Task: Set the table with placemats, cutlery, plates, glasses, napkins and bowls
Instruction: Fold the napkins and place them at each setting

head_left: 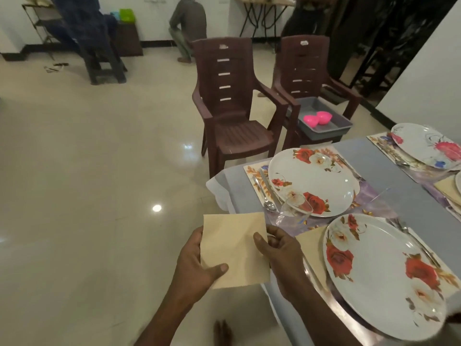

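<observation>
A beige square napkin (234, 248) is held over the floor just left of the table's corner, with my left hand (197, 265) gripping its lower left edge and my right hand (282, 253) pinching its right edge. On the table (389, 176) lie floral placemats (252, 171). A rose-patterned plate (311, 181) sits on the far mat, with a spoon (264, 193) and knife to its left and a clear glass (296, 206) at its near edge. A second rose plate (381, 270) lies nearer, with another beige napkin (311, 245) tucked under its left side.
Two brown plastic chairs (232, 106) stand beyond the table; the right one holds a grey tray (341, 126) with pink bowls (316, 118). A third plate (424, 146) lies at the far right. People and furniture occupy the back of the room. Shiny tiled floor spreads left.
</observation>
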